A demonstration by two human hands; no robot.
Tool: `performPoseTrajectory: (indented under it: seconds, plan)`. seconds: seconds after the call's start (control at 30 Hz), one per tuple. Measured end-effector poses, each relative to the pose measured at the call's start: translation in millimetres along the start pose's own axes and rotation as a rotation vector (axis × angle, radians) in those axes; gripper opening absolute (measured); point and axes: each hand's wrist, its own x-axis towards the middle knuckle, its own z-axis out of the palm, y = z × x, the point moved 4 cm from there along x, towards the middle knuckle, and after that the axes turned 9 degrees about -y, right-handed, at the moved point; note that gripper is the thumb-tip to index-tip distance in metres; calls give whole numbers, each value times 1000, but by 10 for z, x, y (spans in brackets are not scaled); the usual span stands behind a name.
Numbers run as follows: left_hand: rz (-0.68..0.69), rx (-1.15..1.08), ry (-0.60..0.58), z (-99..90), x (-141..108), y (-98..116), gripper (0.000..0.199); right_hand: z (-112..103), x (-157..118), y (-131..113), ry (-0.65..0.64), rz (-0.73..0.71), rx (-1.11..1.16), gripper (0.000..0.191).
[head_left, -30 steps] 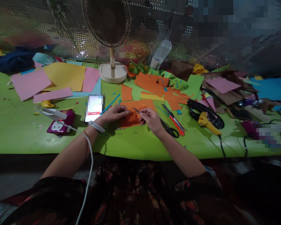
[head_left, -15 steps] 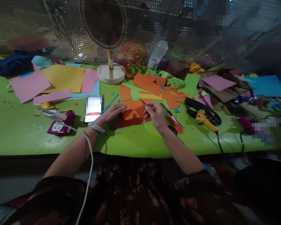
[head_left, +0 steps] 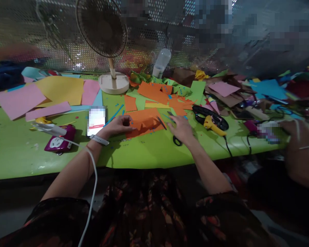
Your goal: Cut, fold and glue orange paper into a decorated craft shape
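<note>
My left hand [head_left: 119, 125] rests at the left edge of an orange paper sheet [head_left: 144, 118], its fingers curled and the thumb apart from them. A raised, curled part of the sheet casts a shadow. Dark tweezers [head_left: 161, 122] lie on the sheet's right side, out of both hands. My right hand [head_left: 182, 129] is over a utility knife, fingers spread and pointing left. Only the knife's blade end [head_left: 171, 116] shows; the hand covers its handle, and I cannot tell whether they touch. A black ring-shaped handle [head_left: 177, 140] lies just below this hand.
A lit phone [head_left: 96, 120] and a purple power socket [head_left: 60, 140] with a white cable are at left. A fan [head_left: 113, 84] stands behind. A yellow glue gun [head_left: 213, 126] lies at right, near coloured paper scraps. Another person's hand [head_left: 297, 137] is at far right.
My right hand has let go of the tweezers, which now lie on the orange sheet, and has moved right over the utility knife. My left hand's fingers have curled. The view has turned right.
</note>
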Motion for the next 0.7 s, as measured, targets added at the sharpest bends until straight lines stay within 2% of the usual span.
performPoseTrajectory:
  seconds: [0.13, 0.23, 0.3, 0.43, 0.53, 0.6, 0.7]
  plan:
    - [8, 1, 1, -1, 2, 39, 33, -297, -338, 394, 5, 82, -95, 39]
    - [31, -33, 10, 6, 6, 74, 35, -411, -562, 613, -49, 140, -108, 40]
    - [45, -57, 21, -1, 8, 79, 35, -430, -657, 639, -42, 150, -102, 37]
    - [20, -74, 42, -36, 7, 40, 36, -381, -740, 505, -24, 87, -118, 31]
    - [-5, -120, 55, -59, 3, 7, 40, -411, -778, 536, 19, 128, -133, 29]
    - [-5, -148, 65, -70, 0, -4, 41, -502, -806, 699, 59, 190, -178, 31]
    - [6, -149, 61, -77, 4, -7, 39, -706, -846, 1125, 105, 336, -311, 44]
